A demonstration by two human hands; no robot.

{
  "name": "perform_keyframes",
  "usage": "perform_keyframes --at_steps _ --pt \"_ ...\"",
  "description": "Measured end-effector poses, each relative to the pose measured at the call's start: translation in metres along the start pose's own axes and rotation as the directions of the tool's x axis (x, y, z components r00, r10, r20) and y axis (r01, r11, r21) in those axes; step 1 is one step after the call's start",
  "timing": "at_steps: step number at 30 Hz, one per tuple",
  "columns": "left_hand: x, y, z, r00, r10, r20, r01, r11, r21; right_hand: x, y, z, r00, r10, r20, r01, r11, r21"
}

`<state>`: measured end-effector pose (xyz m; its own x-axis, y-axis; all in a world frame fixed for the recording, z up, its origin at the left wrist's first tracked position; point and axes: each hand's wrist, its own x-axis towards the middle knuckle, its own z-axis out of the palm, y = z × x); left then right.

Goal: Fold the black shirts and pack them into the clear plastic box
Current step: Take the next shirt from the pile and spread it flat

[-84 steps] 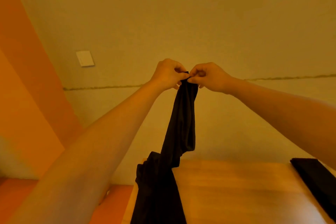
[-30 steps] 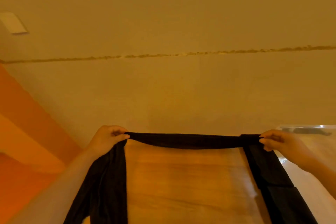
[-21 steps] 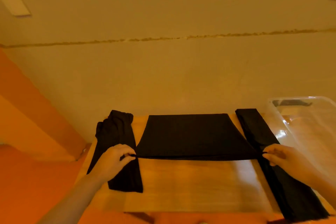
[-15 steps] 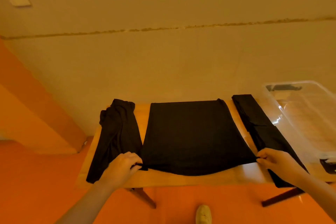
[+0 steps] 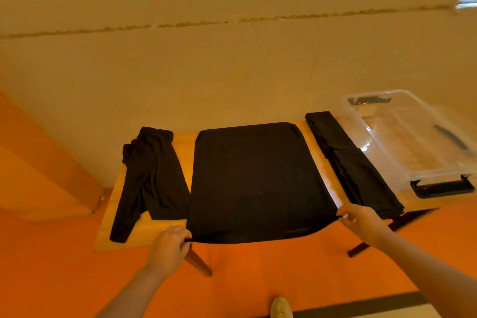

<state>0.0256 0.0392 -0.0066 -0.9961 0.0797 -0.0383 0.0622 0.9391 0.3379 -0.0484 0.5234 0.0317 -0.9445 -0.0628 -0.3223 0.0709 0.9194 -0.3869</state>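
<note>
Both hands' fingers [image 5: 344, 215] pinch the spread black shirt's [image 5: 254, 178] near corners; lay it taut and flat across the bench [image 5: 318, 160].

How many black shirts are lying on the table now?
3. A crumpled shirt at the table's left, a spread shirt in the middle, and a folded strip beside the clear box. That strip may hold more than one.

Bare wood strips [image 5: 184, 152] flank spread shirt [image 5: 255, 178] (both narrow), clear box [image 5: 413, 136] open-topped at right.
</note>
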Motion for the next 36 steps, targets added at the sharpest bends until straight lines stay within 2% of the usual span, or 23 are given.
perform_keyframes --at_steps 5,11,19,23,27,30,36 --pt "0.001 0.007 0.002 1.0 0.02 0.012 -0.02 1.0 -0.023 0.012 -0.003 0.009 0.998 -0.03 0.062 0.034 0.998 -0.058" --pt "0.048 0.025 -0.007 0.996 0.047 -0.08 -0.049 0.999 -0.022 0.049 -0.028 0.005 0.993 -0.113 0.042 0.115 0.992 -0.058" --pt "0.148 0.043 -0.013 0.999 -0.031 -0.044 0.033 0.999 0.04 0.139 -0.077 -0.009 0.977 -0.21 0.027 0.21 0.978 0.004" --pt "0.197 0.049 -0.015 0.998 -0.058 -0.034 0.06 0.996 0.071 0.188 -0.088 -0.02 0.96 -0.279 0.009 0.28 0.96 -0.03" --pt "0.241 0.049 -0.012 0.993 -0.112 -0.023 0.114 0.988 0.107 0.239 -0.087 -0.024 0.923 -0.376 -0.078 0.365 0.922 -0.126" --pt "0.27 0.045 -0.008 0.983 -0.183 -0.024 0.184 0.979 0.084 0.271 -0.09 -0.024 0.927 -0.357 -0.113 0.342 0.93 -0.133" --pt "0.311 0.036 0.003 0.945 -0.328 -0.002 0.328 0.944 0.041 0.308 -0.095 -0.01 0.968 -0.252 -0.012 0.249 0.961 -0.119"
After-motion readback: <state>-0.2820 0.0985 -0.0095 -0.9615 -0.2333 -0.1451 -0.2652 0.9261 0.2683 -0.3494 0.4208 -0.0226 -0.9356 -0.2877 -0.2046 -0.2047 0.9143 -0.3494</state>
